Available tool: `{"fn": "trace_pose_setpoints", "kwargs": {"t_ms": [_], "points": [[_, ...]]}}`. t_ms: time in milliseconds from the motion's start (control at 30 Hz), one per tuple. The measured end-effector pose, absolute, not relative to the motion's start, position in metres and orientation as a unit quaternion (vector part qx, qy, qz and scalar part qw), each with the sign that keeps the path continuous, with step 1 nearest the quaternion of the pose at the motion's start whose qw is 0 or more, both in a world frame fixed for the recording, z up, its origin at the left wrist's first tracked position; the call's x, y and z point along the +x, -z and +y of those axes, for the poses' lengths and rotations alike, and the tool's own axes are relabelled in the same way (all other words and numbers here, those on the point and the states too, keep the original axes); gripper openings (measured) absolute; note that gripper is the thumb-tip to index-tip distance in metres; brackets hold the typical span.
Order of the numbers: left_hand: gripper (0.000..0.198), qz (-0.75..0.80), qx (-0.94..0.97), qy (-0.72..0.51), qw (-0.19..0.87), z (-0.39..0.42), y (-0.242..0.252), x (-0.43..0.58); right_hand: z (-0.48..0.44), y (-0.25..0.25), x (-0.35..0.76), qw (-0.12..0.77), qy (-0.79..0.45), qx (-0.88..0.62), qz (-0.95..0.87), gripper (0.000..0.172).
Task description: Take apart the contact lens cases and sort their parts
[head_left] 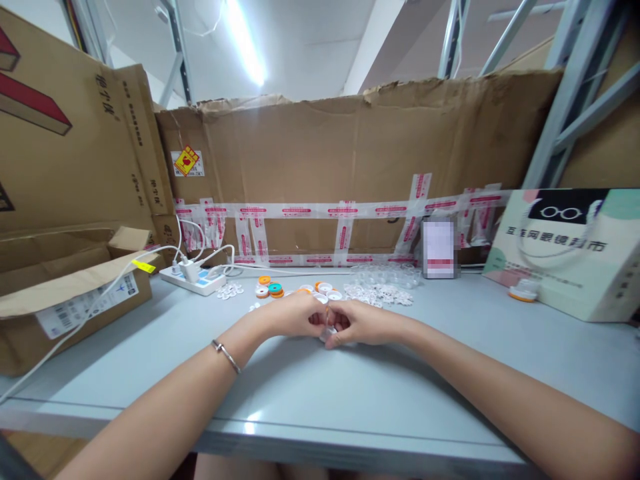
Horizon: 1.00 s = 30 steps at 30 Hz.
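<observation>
My left hand (301,315) and my right hand (353,321) meet over the middle of the grey table (280,387). Their fingers are pinched together on a small clear piece (327,333) held between them, with a thin orange edge above it. Just behind my hands lie round white and orange caps (324,288). To their left, a teal disc (275,289) rests on orange ones. A heap of small white parts (383,295) spreads to the right, and clear round pieces (385,274) lie behind it.
A power strip (197,280) with white cables and an open cardboard box (75,307) are at left. A phone (440,248) stands against the cardboard wall (300,160). At right stands a paper bag (565,267), a white and orange piece (523,291) before it.
</observation>
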<state>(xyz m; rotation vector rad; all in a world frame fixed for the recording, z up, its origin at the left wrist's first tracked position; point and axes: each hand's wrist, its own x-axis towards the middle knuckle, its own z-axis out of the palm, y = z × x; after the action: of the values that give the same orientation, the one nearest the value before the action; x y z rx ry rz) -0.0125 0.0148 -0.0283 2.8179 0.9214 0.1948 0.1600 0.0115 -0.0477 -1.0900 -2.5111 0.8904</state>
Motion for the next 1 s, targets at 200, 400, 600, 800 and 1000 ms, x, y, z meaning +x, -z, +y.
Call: {"fn": "trace_pose_setpoints", "kwargs": {"t_ms": [200,400,600,800,1000], "points": [[0.014,0.383,0.917,-0.1,0.047,0.019,0.007,-0.034,0.01,0.047,0.162,0.119,-0.302,-0.402,-0.856,0.038],[0.009,0.55,0.832,0.059,0.03,0.025,-0.004,-0.063,0.012,0.048,0.164,0.118,-0.311,-0.404,-0.852,0.039],[0.013,0.593,0.802,0.031,-0.066,0.024,-0.002,-0.062,0.012,0.048,0.164,0.12,-0.313,-0.402,-0.852,0.039],[0.019,0.343,0.932,-0.114,0.038,0.009,0.002,-0.03,0.013,0.048,0.163,0.131,-0.324,-0.379,-0.857,0.036],[0.02,0.243,0.958,-0.072,0.133,0.006,0.02,-0.008,0.014,0.05,0.161,0.149,-0.37,-0.347,-0.849,0.033]]}}
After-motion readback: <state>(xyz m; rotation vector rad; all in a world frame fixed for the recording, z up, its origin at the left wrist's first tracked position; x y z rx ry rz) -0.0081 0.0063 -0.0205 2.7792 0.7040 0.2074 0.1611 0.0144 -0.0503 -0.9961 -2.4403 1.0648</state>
